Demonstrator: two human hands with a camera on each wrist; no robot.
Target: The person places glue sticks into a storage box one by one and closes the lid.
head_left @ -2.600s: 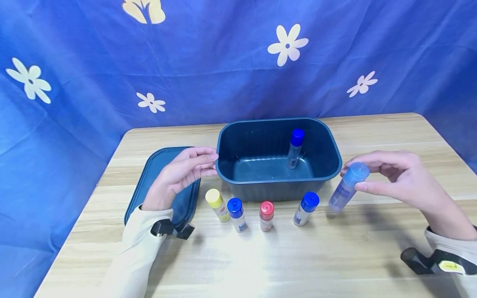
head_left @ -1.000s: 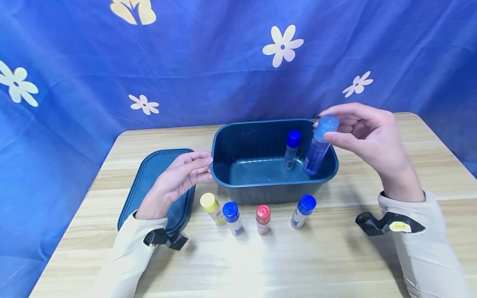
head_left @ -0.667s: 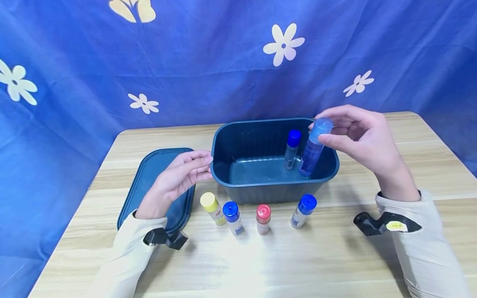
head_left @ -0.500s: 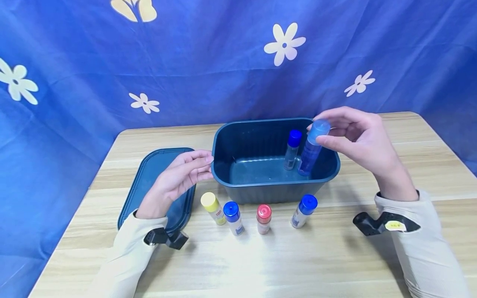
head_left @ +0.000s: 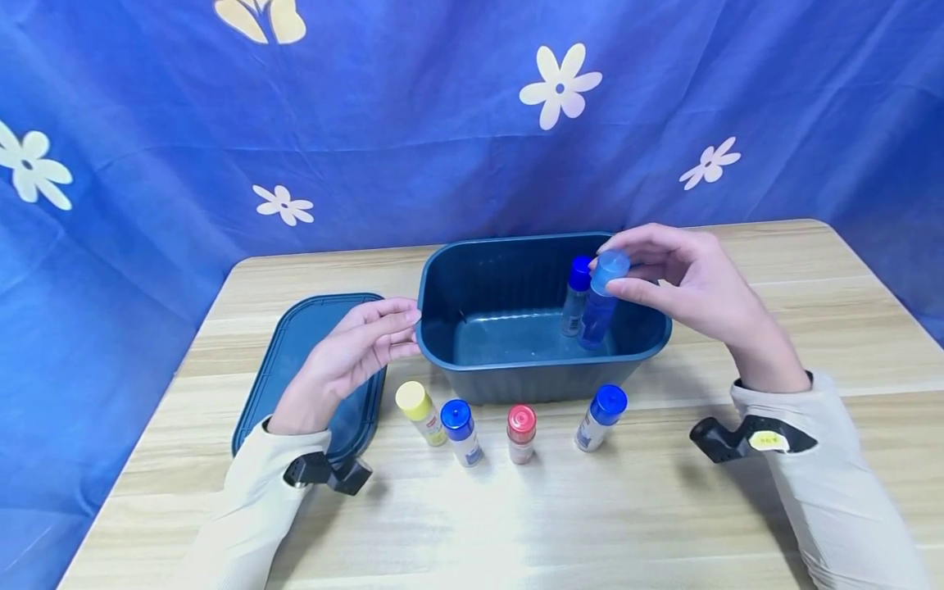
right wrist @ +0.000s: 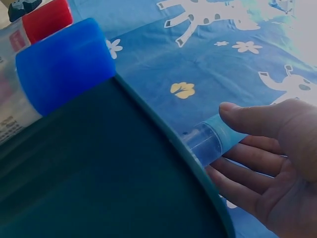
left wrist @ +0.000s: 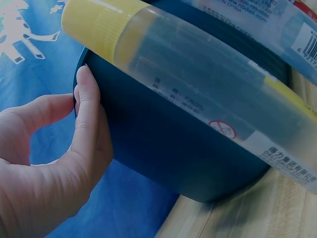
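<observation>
1. A pale-capped bottle (head_left: 596, 319) is inside a dark teal bin (head_left: 546, 382), at three o'clock from the bin's centre in the head view; whether its base meets the floor of the bin cannot be told.
2. The right hand (head_left: 682, 283) reaches in over the rim from three o'clock, thumb and fingers closed around the bottle's cap.
3. A dark-blue-capped bottle (head_left: 574, 310) stands just beside it, toward ten o'clock; whether the two touch is unclear.
4. The left hand (head_left: 354, 352) pinches the bin's rim at nine o'clock, its fingers lightly bent.
5. Outside the bin, four bottles stand upright on the wood-grain worktop (head_left: 531, 533): a yellow-capped bottle (head_left: 422, 412) and a blue-capped bottle (head_left: 462, 433) at seven o'clock, a red-capped bottle (head_left: 520, 433) at six and another blue-capped bottle (head_left: 601, 418) at five.
6. A teal lid (head_left: 291, 360) lies flat at eight o'clock, partly beneath the left forearm.
7. A blue curtain (head_left: 442, 123) with white flowers hangs at twelve.
</observation>
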